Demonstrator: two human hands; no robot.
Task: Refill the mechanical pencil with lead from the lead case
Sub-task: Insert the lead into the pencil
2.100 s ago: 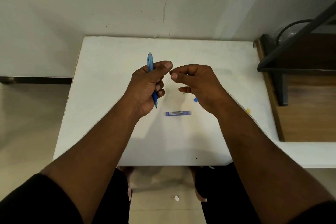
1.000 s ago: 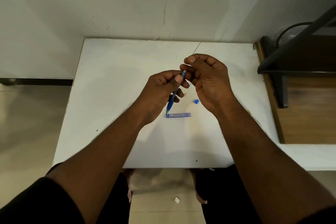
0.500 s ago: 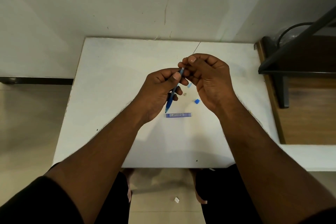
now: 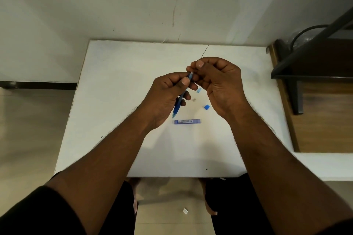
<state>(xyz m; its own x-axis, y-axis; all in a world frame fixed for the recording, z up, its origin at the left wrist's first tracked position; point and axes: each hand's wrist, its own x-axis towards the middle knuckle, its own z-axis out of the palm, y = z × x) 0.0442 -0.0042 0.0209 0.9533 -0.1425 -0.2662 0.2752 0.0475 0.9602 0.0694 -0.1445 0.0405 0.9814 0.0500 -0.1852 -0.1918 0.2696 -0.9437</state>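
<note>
My left hand (image 4: 168, 93) grips a blue mechanical pencil (image 4: 178, 105), tip pointing down toward me and its open back end up between both hands. My right hand (image 4: 219, 82) pinches a thin dark lead (image 4: 205, 51) that sticks up and away past my fingertips; its lower end is at the pencil's back end, hidden by my fingers. The blue lead case (image 4: 187, 121) lies flat on the white table (image 4: 114, 82) just below the pencil tip. A small light-blue cap (image 4: 198, 90), a tiny clear piece (image 4: 194, 99) and a blue square cap (image 4: 206, 107) lie between my hands.
The table meets a white wall at the back. A wooden surface (image 4: 324, 116) with a dark metal frame (image 4: 298, 74) stands to the right. My knees are below the table's near edge, with a small white scrap (image 4: 185, 210) on the floor.
Both hands came together from apart: the pencil was flipped tip-down and the lead brought to its back end. Over the last half second almost nothing shifted.
</note>
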